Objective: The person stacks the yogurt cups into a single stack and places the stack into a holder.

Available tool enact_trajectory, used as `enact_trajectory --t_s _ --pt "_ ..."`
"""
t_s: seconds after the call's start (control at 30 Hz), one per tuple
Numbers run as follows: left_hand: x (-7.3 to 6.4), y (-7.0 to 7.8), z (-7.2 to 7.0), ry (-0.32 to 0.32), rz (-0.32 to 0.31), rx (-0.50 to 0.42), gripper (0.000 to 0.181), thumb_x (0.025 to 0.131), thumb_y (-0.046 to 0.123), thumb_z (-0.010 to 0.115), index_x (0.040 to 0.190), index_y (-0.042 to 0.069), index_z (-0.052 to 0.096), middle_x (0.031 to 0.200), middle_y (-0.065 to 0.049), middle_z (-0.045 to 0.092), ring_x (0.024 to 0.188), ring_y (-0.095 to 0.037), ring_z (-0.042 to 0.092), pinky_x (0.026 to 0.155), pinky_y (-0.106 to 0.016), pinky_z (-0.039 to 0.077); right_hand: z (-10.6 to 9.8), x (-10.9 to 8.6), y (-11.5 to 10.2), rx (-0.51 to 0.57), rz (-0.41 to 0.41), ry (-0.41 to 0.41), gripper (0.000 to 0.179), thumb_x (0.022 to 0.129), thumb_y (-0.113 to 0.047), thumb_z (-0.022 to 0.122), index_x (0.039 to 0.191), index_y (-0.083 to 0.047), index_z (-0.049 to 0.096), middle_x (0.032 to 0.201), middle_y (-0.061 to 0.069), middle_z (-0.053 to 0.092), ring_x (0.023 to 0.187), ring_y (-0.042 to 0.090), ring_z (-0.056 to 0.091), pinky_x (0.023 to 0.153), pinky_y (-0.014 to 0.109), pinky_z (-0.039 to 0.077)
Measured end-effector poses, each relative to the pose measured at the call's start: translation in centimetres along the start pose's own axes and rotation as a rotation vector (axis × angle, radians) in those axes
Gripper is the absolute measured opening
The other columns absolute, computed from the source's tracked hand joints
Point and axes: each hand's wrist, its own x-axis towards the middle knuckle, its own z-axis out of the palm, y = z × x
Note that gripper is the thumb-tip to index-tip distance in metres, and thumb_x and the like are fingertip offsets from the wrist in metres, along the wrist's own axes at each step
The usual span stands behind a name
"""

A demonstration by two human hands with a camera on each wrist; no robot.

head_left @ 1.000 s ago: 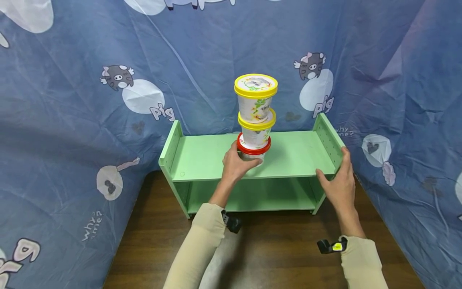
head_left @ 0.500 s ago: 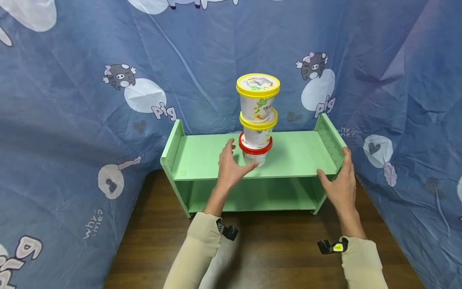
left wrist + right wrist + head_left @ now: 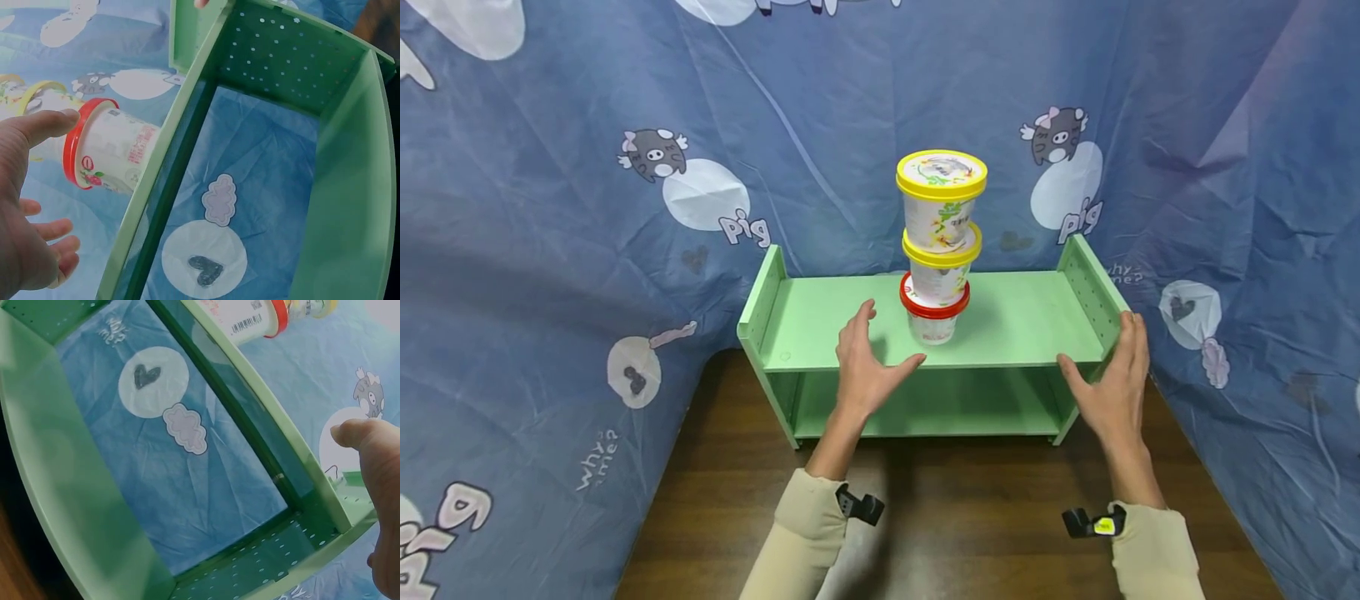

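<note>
Three white tubs stand stacked on the green shelf's (image 3: pixel 842 325) upper board, right of its middle. A red-lidded tub (image 3: pixel 932 327) forms the base, a yellow-lidded tub (image 3: pixel 942 282) sits on it, and another yellow-lidded tub (image 3: pixel 942 218) tops the pile. My left hand (image 3: pixel 861 371) is just left of the stack, thumb and fingers spread, holding nothing. In the left wrist view a gap shows between its thumb and the red-lidded tub (image 3: pixel 119 147). At the shelf's right side panel (image 3: pixel 1090 292) is my right hand (image 3: pixel 1116 392), fingers extended; whether it touches the panel I cannot tell.
Below the upper board runs a lower board (image 3: pixel 925 414). A raised side panel (image 3: pixel 763 308) closes the shelf's left end. Blue cloth (image 3: pixel 820 108) printed with pigs hangs behind and on both sides. Brown wood-look floor (image 3: pixel 985 508) lies in front.
My left hand has let go of the red-lidded tub and drawn back to the left and toward me. The stack stays standing. My right hand has hardly moved.
</note>
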Motion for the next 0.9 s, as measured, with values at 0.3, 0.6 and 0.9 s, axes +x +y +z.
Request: enact_trajectory --t_s 0.3,0.6,0.9 --pt "-1.7 -1.3 -1.1 0.055 0.030 0.008 0.096 0.067 0.032 0.090 0.147 0.006 0.043 0.137 -0.023 0.056 0.124 -0.039 0.050 0.107 -0.060 0.038 -0.4 -1.0 -0.2 -0.022 -0.049 -0.003 0.099 0.079 -0.026 0.077 0.159 -0.009 0.021 0.164 0.025 0.021 0.151 0.046 0.020 0.122 0.062 0.018" --pt "-4.0 -2.7 -2.2 0.098 0.066 0.052 0.094 0.068 0.032 0.089 0.144 0.001 0.045 0.138 -0.023 0.055 0.126 -0.041 0.049 0.101 -0.064 0.037 -0.6 -2.8 -0.2 -0.062 -0.063 0.013 0.099 0.079 -0.028 0.077 0.158 -0.006 0.022 0.164 0.025 0.020 0.151 0.046 0.020 0.122 0.063 0.018" --pt "-5.8 -4.3 -2.9 0.138 0.065 0.127 0.094 0.066 0.031 0.091 0.142 -0.001 0.047 0.140 -0.021 0.056 0.121 -0.041 0.049 0.091 -0.058 0.039 -0.5 -4.7 -0.1 -0.101 -0.114 0.040 0.094 0.085 -0.047 0.072 0.156 -0.003 0.028 0.162 0.027 0.024 0.149 0.048 0.023 0.119 0.065 0.022"
